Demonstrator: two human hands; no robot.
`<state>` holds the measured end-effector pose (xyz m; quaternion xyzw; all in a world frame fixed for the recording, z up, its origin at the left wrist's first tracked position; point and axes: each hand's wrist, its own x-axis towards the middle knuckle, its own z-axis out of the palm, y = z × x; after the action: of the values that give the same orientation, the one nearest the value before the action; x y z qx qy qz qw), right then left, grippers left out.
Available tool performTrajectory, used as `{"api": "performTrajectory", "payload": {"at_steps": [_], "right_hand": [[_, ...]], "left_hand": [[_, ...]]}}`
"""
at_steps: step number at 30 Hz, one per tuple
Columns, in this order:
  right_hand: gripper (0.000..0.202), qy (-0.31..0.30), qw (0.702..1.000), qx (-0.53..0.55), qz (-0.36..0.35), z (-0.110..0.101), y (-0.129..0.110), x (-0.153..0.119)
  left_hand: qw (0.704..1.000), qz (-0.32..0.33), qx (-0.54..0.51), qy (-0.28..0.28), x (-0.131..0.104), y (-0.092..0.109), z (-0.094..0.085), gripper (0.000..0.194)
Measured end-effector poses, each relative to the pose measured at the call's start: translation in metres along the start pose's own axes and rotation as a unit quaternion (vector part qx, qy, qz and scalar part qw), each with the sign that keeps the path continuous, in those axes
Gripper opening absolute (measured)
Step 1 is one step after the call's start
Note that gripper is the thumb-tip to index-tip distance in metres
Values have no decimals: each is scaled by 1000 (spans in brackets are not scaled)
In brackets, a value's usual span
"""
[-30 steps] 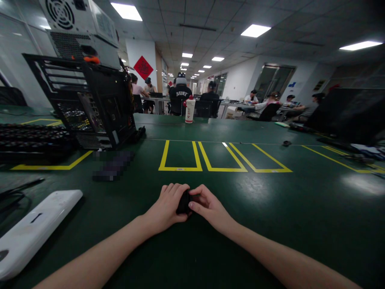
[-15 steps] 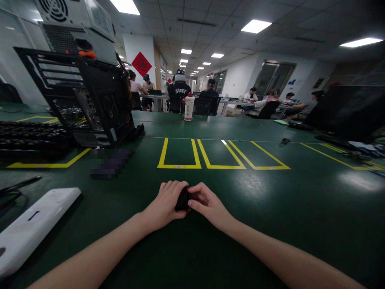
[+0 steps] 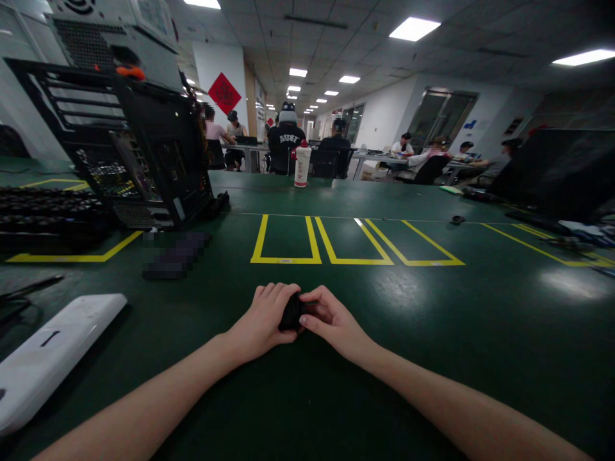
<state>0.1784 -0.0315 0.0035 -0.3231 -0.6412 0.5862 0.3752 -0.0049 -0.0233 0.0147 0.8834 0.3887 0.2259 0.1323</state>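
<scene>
Between my two hands, low over the green table (image 3: 307,397), is a small black object (image 3: 291,312); its kind is hard to make out. My left hand (image 3: 269,317) wraps round its left side, fingers over the far edge and thumb along the near edge. From the right, my right hand (image 3: 331,320) pinches at the object's right side with curled fingers and thumb. Whatever sits between those right fingertips is mostly hidden. Yellow tape outlines (image 3: 291,261) mark the table beyond my hands.
An open black computer case (image 3: 163,160) carries a grey metal unit (image 3: 110,45) at left. Nearer lie a white power strip-like block (image 3: 62,352) and a blurred dark item (image 3: 177,256). A white cup (image 3: 302,166) stands at the far edge. Several people sit at tables beyond.
The view has tilted slightly, so the table and surroundings sit a little higher. Both hands keep nearly the same hold on the black object.
</scene>
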Motion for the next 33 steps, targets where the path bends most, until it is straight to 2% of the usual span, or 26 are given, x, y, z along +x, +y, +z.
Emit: {"api": "performTrajectory", "payload": {"at_steps": [6, 10, 17, 22, 28, 33], "right_hand": [[34, 18, 999, -48, 13, 1, 0, 0], [32, -1, 998, -57, -5, -1, -2, -1], [21, 4, 1000, -1, 1, 0, -1, 0], [32, 14, 999, -36, 15, 0, -1, 1], [30, -6, 999, -41, -17, -1, -1, -1], [23, 2, 1000, -13, 2, 0, 0, -1]], "left_hand": [[1000, -4, -4, 1, 1, 1, 0, 54], [1000, -1, -8, -1, 0, 0, 0, 55], [1000, -3, 4, 3, 1, 1, 1, 52], [1000, -5, -2, -1, 1, 2, 0, 51], [1000, -7, -2, -1, 0, 0, 0, 56], [1000, -3, 3, 0, 0, 0, 2, 55]]}}
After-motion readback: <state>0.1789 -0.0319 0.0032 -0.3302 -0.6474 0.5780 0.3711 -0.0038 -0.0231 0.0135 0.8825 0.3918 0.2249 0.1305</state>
